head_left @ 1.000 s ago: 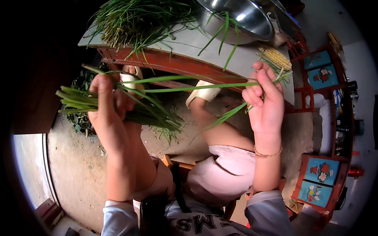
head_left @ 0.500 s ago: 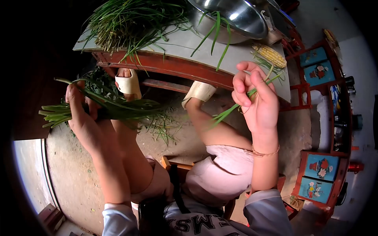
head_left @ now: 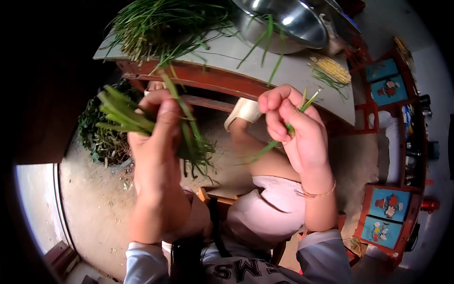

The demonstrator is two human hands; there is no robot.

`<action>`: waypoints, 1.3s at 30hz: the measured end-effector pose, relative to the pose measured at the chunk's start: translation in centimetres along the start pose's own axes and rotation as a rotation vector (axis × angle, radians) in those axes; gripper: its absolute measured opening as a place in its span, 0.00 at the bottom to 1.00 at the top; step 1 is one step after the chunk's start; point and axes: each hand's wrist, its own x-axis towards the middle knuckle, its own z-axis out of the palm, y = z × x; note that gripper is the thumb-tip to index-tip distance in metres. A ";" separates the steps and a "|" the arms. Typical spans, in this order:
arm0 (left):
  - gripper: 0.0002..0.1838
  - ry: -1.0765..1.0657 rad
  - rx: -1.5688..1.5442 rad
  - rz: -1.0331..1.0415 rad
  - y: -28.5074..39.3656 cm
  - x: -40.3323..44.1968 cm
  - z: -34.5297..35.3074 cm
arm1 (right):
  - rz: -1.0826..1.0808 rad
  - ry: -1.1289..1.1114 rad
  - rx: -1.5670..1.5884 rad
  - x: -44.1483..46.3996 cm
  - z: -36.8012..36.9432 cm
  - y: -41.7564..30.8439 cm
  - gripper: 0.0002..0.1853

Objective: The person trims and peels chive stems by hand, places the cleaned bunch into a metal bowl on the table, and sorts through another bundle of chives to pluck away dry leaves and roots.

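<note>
My left hand (head_left: pixel 158 137) is closed around a bunch of garlic chives (head_left: pixel 124 114), its pale cut ends pointing left and its dark leaves hanging right, blurred by motion. A loose stalk rises above those fingers. Between the bent fingers and thumb of my right hand (head_left: pixel 305 128) a few chive stalks (head_left: pixel 309 101) are pinched, ends up, with their leaves trailing down to the left. Beyond both hands, a big heap of chives (head_left: pixel 161 28) lies on the grey-topped table (head_left: pixel 222 53). Several leaves hang beside a steel bowl (head_left: pixel 302 23) there.
A corn cob (head_left: pixel 333 70) lies near the table's right corner, beside some short green trimmings (head_left: pixel 328 79). Leafy greens (head_left: pixel 101 130) are heaped on the floor at left. My legs, in pale slippers (head_left: pixel 243 111), extend under the table. A red cabinet (head_left: pixel 388 208) with blue painted doors stands right.
My left hand has moved right with its bunch of chives, closer to my right hand, and the bunch is tilted more. My right hand has shifted slightly, still pinching its stalks.
</note>
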 end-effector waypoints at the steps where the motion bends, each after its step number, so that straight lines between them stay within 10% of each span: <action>1: 0.04 0.010 0.013 -0.020 0.2 -0.3 0.8 | -0.001 0.027 -0.103 -0.1 0.6 0.1 0.11; 39: 0.05 -0.179 0.307 -0.099 0.1 -1.2 1.9 | -0.304 0.348 -0.486 1.3 0.1 0.3 0.04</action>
